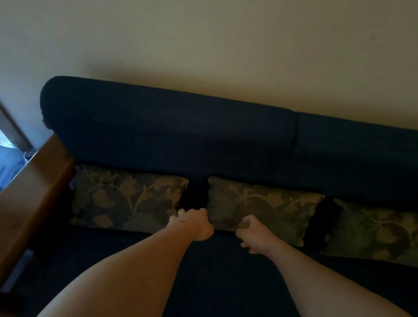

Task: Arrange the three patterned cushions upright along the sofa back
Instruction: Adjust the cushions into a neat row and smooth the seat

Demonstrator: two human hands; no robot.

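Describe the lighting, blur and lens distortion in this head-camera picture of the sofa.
Head view: dim, so the sofa is near black and the cushions' pattern muted; bright, washed-out daylight at the left edge; wide-angle bending tilts the armrest and swells the forearms; left hand and right hand look soft.

Both bare forearms reach forward, left hand [195,223] and right hand [252,234] curled, near together.

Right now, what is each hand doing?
Left hand: closed, at the middle cushion's lower left corner; grip unclear.
Right hand: fingers curled at its bottom edge; grip unclear.
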